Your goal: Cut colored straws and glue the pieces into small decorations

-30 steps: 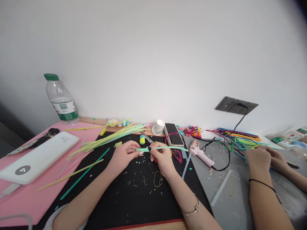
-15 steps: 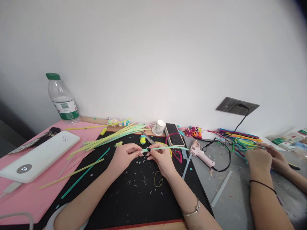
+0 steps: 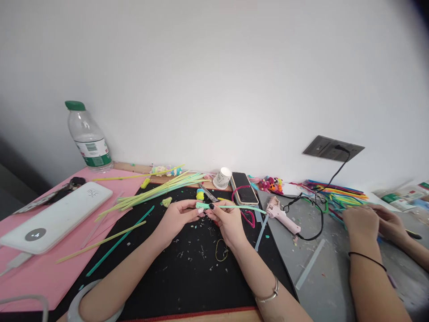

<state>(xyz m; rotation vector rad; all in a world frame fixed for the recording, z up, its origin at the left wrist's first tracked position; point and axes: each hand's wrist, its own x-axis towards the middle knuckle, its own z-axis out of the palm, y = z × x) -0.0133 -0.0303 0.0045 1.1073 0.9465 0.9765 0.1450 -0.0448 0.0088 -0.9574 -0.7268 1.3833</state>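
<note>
A light green pipe cleaner [image 3: 246, 207] is pinched between my two hands above the black mat [image 3: 167, 286]. Its left end looks folded or bunched at my fingertips, and the long free end stretches right toward the glue gun. My left hand [image 3: 177, 220] grips the left end between thumb and finger. Just beside it, my right hand [image 3: 228, 221] pinches the same pipe cleaner. Behind my fingers sit a small yellow and blue fuzzy piece [image 3: 200, 194] and scissors [image 3: 209, 194], partly hidden. A thin yellowish loop [image 3: 221, 250] lies under my right wrist.
Yellow-green pipe cleaners [image 3: 157, 193] lie to the left, near a white power bank [image 3: 56, 219] and a bottle [image 3: 90, 138]. A paper cup [image 3: 222, 178], phone [image 3: 244, 188] and pink glue gun [image 3: 283, 216] with a cord stand right. A co-worker's hands [image 3: 362, 223] work at far right.
The pipe cleaner's left end now shows as a thicker, bunched light green piece above my fingertips. My hands have barely shifted, and the view has moved slightly.
</note>
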